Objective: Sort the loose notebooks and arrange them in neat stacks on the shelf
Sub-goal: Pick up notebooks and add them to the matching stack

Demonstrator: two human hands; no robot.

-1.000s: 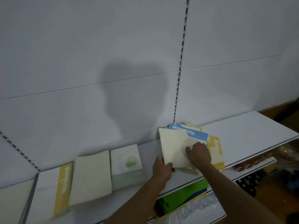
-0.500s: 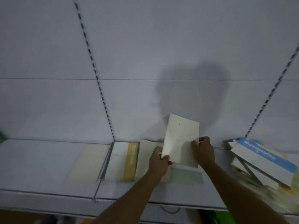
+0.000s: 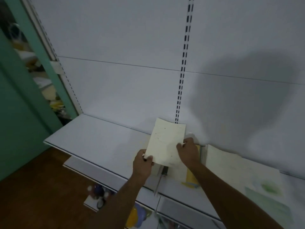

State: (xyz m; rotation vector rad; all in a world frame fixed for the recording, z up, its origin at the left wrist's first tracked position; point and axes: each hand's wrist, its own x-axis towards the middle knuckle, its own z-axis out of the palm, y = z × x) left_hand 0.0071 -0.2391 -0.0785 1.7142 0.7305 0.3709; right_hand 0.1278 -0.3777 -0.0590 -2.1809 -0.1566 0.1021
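Both hands, left hand (image 3: pixel 143 164) and right hand (image 3: pixel 188 151), still grip the cream notebook (image 3: pixel 166 142), now further left along the shelf (image 3: pixel 99 139).

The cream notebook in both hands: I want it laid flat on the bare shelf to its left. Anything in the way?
Nothing visible; the cream notebook has open white shelf to its left.
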